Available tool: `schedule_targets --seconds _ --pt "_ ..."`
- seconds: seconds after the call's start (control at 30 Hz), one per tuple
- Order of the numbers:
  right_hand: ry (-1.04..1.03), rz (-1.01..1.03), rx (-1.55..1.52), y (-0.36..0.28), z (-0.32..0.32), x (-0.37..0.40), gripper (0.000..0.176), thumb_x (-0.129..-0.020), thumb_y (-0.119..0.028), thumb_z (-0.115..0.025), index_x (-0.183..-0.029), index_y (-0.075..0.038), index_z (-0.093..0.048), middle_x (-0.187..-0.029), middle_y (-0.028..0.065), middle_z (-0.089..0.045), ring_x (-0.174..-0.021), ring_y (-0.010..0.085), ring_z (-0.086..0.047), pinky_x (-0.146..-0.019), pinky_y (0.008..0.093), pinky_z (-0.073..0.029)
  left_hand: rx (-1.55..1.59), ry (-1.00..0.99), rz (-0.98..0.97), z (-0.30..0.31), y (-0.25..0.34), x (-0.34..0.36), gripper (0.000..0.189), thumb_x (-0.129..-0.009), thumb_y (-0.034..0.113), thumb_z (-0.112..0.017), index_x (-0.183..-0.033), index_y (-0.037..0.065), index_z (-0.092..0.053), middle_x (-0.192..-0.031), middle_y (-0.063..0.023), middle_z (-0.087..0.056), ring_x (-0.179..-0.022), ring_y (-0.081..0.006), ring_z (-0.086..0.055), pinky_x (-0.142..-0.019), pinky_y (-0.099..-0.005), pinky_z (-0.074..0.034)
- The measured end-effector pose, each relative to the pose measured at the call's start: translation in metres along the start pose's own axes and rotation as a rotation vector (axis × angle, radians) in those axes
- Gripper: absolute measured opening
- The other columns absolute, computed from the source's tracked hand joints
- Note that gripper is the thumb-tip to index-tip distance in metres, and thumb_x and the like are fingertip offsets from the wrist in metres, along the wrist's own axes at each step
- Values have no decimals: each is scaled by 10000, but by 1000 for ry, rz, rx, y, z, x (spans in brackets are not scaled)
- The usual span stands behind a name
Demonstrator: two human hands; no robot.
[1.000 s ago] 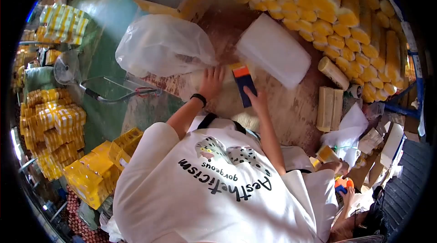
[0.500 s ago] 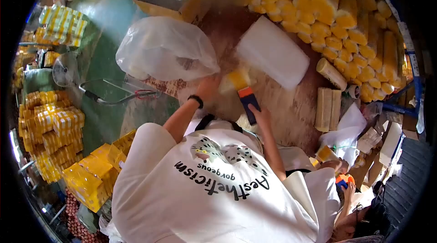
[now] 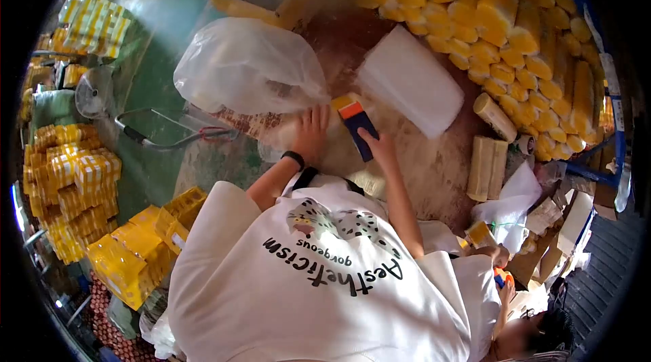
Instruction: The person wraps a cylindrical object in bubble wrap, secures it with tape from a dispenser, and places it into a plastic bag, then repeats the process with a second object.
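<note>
My left hand [image 3: 312, 133], with a black band at the wrist, lies with its fingers stretched out on the worn brown work surface [image 3: 407, 172]. Just beyond its fingertips is a large translucent plastic bag [image 3: 247, 67]. My right hand [image 3: 381, 148] is closed around a flat dark blue tool with an orange end [image 3: 357, 133], tilted up to the left. A small yellow piece [image 3: 344, 102] shows right at the orange end. Behind the tool lies a stack of white translucent sheets [image 3: 410, 81].
Yellow wrapped rolls [image 3: 502, 16] are piled at the back right. Pale blocks [image 3: 487, 169] lie at the right, near a co-worker's hand [image 3: 503, 287]. At the left are yellow packs [image 3: 139, 247], a fan [image 3: 95, 93] and a metal-framed stand [image 3: 176, 135]. An open carton [image 3: 247, 6] stands behind the bag.
My left hand has drawn back slightly from the bag, its fingers now plainly visible. My right hand has shifted up and left with the tool, and the yellow piece is no longer blurred.
</note>
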State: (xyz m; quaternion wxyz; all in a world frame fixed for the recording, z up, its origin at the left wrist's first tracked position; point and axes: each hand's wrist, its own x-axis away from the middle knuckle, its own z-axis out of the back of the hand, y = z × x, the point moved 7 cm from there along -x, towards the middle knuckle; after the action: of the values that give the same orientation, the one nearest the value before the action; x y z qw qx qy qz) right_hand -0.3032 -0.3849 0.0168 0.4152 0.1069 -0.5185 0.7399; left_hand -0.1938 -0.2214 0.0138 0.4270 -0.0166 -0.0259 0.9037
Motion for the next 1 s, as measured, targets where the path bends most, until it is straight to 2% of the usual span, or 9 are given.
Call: schedule_targets --seconds 0.13,0.2,0.4,0.5,0.63,0.73,0.77,0.83,1.0 --pt "0 -34 -84 5 -4 31 584 -764 -554 -672 -720 28 -652 -599 49 -578 -595 138 -556 -565 302 -427 72 -161 -24 -8 -6 -9 754 -802 285 -600 -1425 28 -262 -1305 -164 -437 -1160 -308 -446 -961 -451 -371" --pt "37 -32 -97 25 4 53 589 -764 -560 -670 -742 28 -661 -618 55 -594 -610 133 -557 -578 303 -435 68 -81 -27 -19 -9 -12 805 -763 290 -646 -1421 25 -267 -1280 -167 -456 -1150 -308 -454 -952 -447 -380" --pt "49 -139 43 40 9 68 628 -780 -581 -636 -763 46 -646 -653 116 -614 -604 218 -589 -597 358 -449 233 -120 -28 -14 -14 -18 884 -682 283 -724 -1401 13 -288 -1255 -180 -479 -1149 -328 -462 -938 -440 -398" --pt "70 -26 42 36 -5 35 606 -764 -559 -660 -748 47 -658 -654 177 -635 -658 270 -648 -590 377 -466 244 -202 -28 -15 -15 -21 895 -677 283 -734 -1398 8 -282 -1274 -184 -466 -1157 -340 -455 -943 -453 -398" --pt "61 -64 448 19 4 9 562 -753 -518 -680 -766 44 -652 -693 188 -646 -672 331 -644 -567 425 -474 308 -275 -33 -17 -19 -23 921 -687 303 -741 -1408 7 -250 -1314 -186 -431 -1187 -354 -430 -963 -469 -387" --pt "177 201 893 -13 -16 19 479 -759 -467 -678 -800 10 -664 -743 183 -653 -697 353 -639 -594 442 -492 294 7 -51 -14 -20 -24 965 -518 322 -789 -1331 31 -357 -1153 -151 -507 -1011 -308 -523 -818 -428 -426" --pt "235 344 970 -6 -28 16 404 -782 -435 -646 -817 -33 -671 -776 178 -655 -723 365 -637 -623 457 -503 297 -99 -49 -22 -19 -24 953 -578 332 -771 -1357 23 -318 -1213 -162 -475 -1080 -324 -484 -874 -448 -404" --pt "158 260 865 -5 -29 15 415 -781 -452 -643 -816 -39 -670 -779 181 -655 -720 372 -632 -629 455 -496 294 -302 -37 -25 -22 -27 933 -697 350 -734 -1410 5 -241 -1335 -184 -411 -1218 -356 -406 -988 -489 -360" --pt "173 203 401 -32 19 77 442 -771 -429 -695 -891 -7 -638 -714 158 -631 -626 278 -603 -611 380 -476 11 -63 -8 -30 -1 -13 913 -723 428 -693 -1406 1 -265 -1348 -189 -400 -1211 -343 -414 -1004 -521 -326"
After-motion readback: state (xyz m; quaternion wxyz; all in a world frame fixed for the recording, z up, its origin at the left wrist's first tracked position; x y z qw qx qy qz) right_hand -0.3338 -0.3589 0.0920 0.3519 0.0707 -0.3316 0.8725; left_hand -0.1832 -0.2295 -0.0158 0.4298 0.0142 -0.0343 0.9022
